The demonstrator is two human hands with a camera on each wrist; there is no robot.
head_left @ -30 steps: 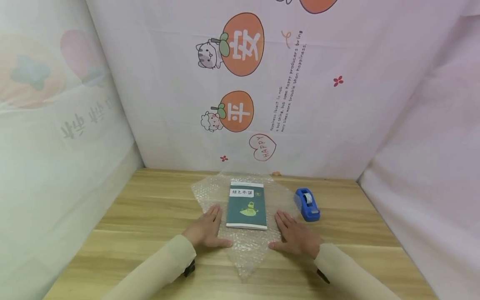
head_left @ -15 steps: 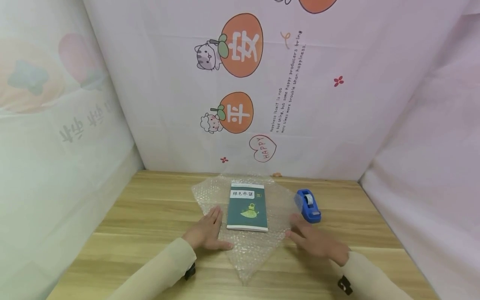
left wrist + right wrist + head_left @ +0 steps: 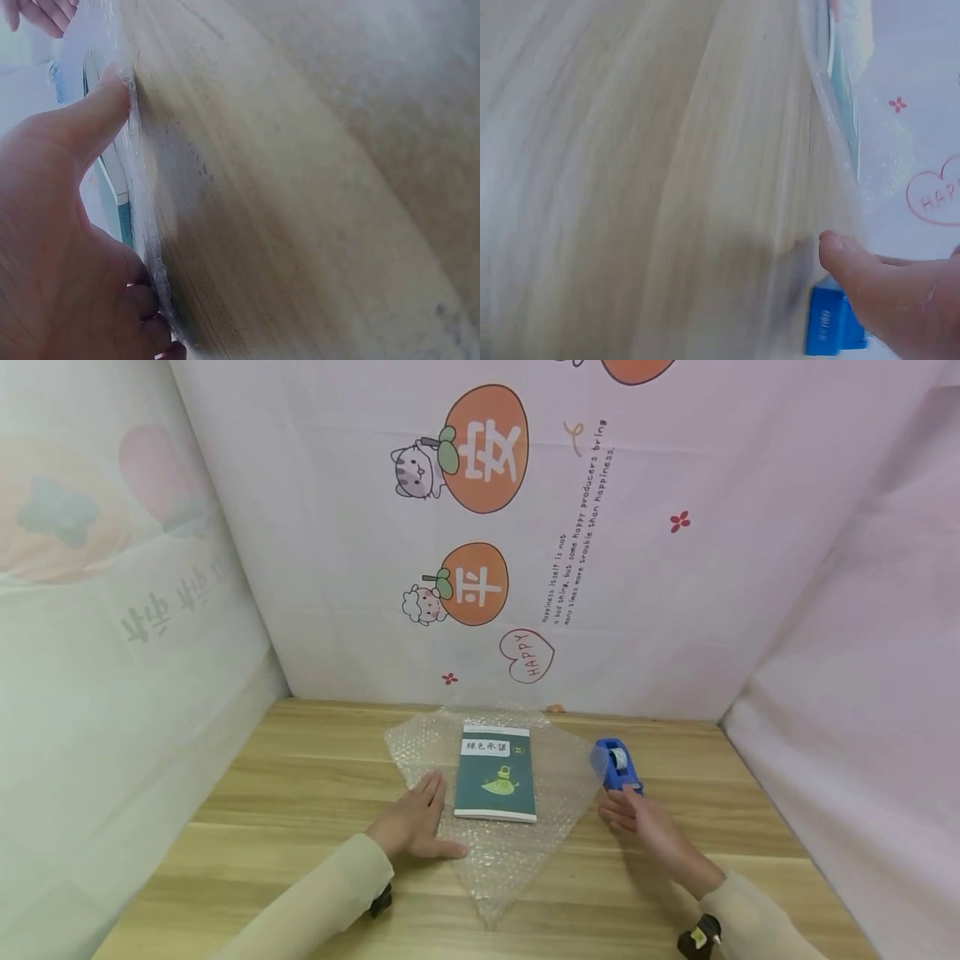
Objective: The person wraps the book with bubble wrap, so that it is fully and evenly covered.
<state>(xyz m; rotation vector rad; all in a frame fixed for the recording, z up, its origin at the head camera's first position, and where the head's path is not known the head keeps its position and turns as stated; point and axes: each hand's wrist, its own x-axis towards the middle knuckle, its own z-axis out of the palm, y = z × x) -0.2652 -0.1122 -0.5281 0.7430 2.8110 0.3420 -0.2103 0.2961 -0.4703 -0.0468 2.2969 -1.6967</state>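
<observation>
A green booklet [image 3: 491, 793] with white bands and a leaf drawing lies flat on a sheet of clear bubble wrap [image 3: 495, 864], turned cornerwise under it. My left hand [image 3: 411, 825] rests on the wrap at the booklet's left side, fingers straight and thumb spread. In the left wrist view, the thumb and fingers of the left hand [image 3: 45, 195] lie along the wrap's edge. My right hand [image 3: 656, 835] reaches to the near end of a blue tape dispenser [image 3: 606, 750], its thumb overlapping that end. The right wrist view shows the dispenser [image 3: 825, 326] just below the thumb.
The wood-grain table [image 3: 300, 785] carries these things. A printed white cloth [image 3: 360, 635] hangs along the back edge, with more cloth on both sides. The wrap's right corner reaches over the dispenser's left side.
My right hand has left the wrap's right side and moved right to the near end of the tape dispenser. My left hand, the booklet and the wrap stay where they were.
</observation>
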